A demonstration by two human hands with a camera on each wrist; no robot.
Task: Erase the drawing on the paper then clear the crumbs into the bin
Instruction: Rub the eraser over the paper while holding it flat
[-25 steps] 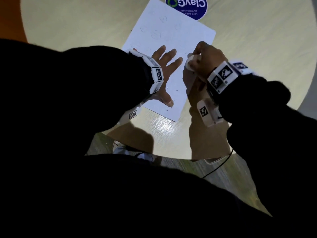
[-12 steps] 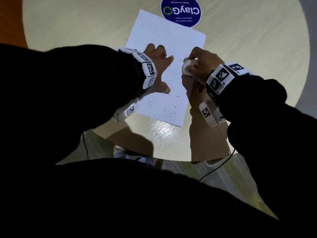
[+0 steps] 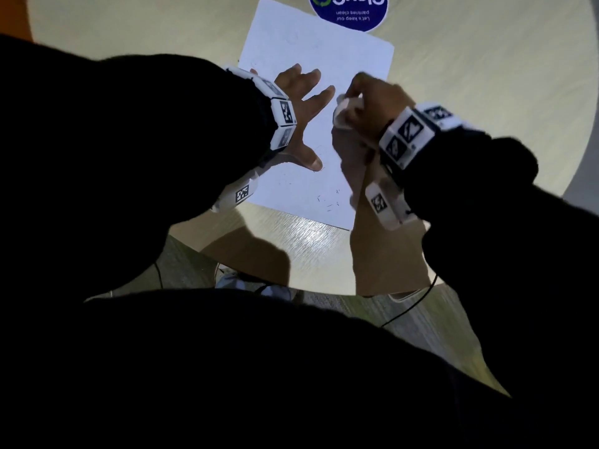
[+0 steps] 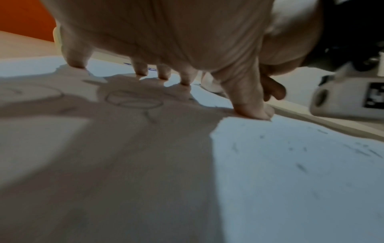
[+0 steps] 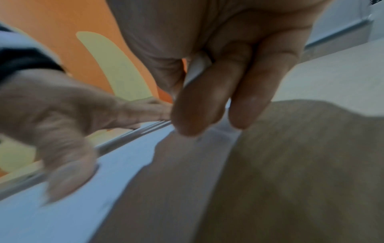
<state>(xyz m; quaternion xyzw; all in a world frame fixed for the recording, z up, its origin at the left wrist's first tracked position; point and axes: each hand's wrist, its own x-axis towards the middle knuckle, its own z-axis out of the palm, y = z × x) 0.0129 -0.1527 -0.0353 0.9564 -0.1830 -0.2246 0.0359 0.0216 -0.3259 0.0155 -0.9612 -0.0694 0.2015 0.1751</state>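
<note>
A white sheet of paper (image 3: 324,59) lies on the round pale wood table (image 3: 470,59). My left hand (image 3: 301,105) rests on the paper with fingers spread, fingertips (image 4: 185,82) and thumb pressing it down. Faint pencil ovals (image 4: 133,100) show under that palm. My right hand (image 3: 369,102) grips a white eraser (image 3: 343,108) at the sheet's right edge; the eraser (image 5: 197,67) sits between thumb and fingers. Dark eraser crumbs (image 3: 329,202) lie scattered on the near part of the paper (image 4: 301,164). No bin is in view.
A round blue sticker (image 3: 350,11) is on the table just beyond the paper. An orange wall (image 5: 62,24) stands at the left. The table's near edge (image 3: 291,283) is close to my body, with floor and a cable (image 3: 415,306) below.
My left hand went from flat to curled and is spread flat on the paper again. The right hand with the eraser has shifted slightly up the sheet's right edge.
</note>
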